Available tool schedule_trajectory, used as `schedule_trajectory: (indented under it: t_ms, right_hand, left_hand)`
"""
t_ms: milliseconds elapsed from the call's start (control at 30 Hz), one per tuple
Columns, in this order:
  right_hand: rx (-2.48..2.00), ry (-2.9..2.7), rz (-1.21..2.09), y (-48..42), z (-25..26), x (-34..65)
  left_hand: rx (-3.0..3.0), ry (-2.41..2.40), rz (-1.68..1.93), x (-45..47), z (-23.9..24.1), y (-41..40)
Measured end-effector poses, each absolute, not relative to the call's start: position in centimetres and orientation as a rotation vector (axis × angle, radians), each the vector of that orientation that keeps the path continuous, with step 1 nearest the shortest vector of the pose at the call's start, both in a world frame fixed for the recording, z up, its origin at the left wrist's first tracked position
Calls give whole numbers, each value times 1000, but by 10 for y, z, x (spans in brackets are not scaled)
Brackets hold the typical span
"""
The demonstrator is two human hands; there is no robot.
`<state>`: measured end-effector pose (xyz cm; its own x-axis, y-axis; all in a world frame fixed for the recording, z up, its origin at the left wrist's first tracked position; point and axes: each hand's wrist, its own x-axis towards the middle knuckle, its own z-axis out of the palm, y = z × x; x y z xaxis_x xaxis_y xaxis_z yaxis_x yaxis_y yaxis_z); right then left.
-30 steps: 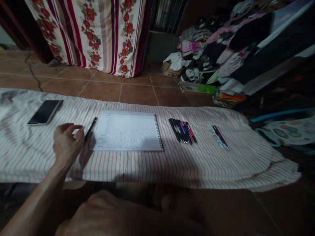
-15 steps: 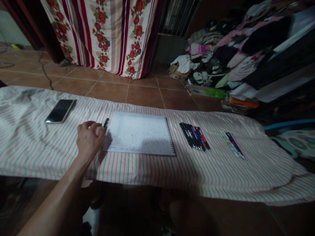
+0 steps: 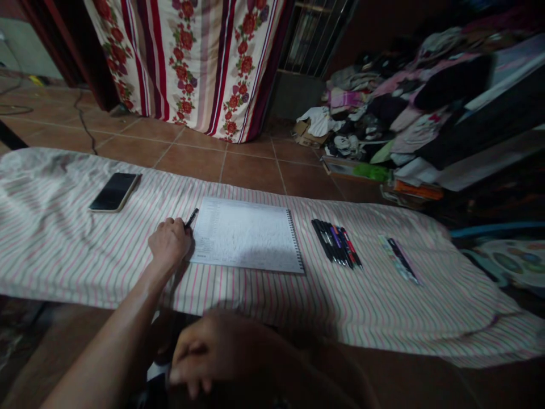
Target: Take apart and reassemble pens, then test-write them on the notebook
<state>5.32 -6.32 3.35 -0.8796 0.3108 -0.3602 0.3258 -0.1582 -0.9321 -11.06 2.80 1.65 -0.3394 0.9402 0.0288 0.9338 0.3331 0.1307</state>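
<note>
My left hand (image 3: 170, 241) rests on the cloth at the left edge of a spiral notebook (image 3: 247, 233), its fingers closed on a black pen (image 3: 193, 216). The pen's upper end sticks out past the fingers toward the page; its lower part is hidden. Low in the picture, in front of the table edge, my right hand (image 3: 202, 352) hangs in shadow with its fingers loosely bent and apart. It is somewhat blurred, and nothing shows in it. The notebook lies flat with its spiral on the right, a pale page with faint print facing up.
Several pens (image 3: 337, 244) lie side by side right of the notebook. Farther right are a few slim items (image 3: 402, 258). A phone (image 3: 114, 192) lies at the left on the striped cloth (image 3: 264, 295). Beyond stand a floral curtain (image 3: 204, 62) and a heap of clothes (image 3: 383, 108).
My right hand has come into view at the bottom. My left hand now has its fingers closed more tightly around the pen, which leans farther right. The view has shifted slightly.
</note>
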Motion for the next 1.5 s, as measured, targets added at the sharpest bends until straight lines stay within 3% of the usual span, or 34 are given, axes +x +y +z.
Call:
schedule_trajectory:
  t_ms: [233,400,533,667,867,1367,1500]
  right_hand:
    - [1499,2076,-2570,-5,28,93]
    - [1937,2071,-2604,10,17,101]
    - [2114,1976,-2689,17,22,104]
    - [2168,2043,-2733,25,24,110]
    - [2462,2025,-2743,38,19,122]
    - [2554,2076,-2493,37,19,135]
    - [2537,1975,-2654,39,15,134]
  left_hand:
    - [1547,2486,644,-113,20,33]
    - [1077,1694,1244,-88,14,38]
    - [709,1189,1251,-53,16,36]
    - [539,989,1220,-28,22,32]
    - [420,912,1134,-9,23,31]
    - [872,872,979,0,13,17]
    - [860,846,927,-8,15,21]
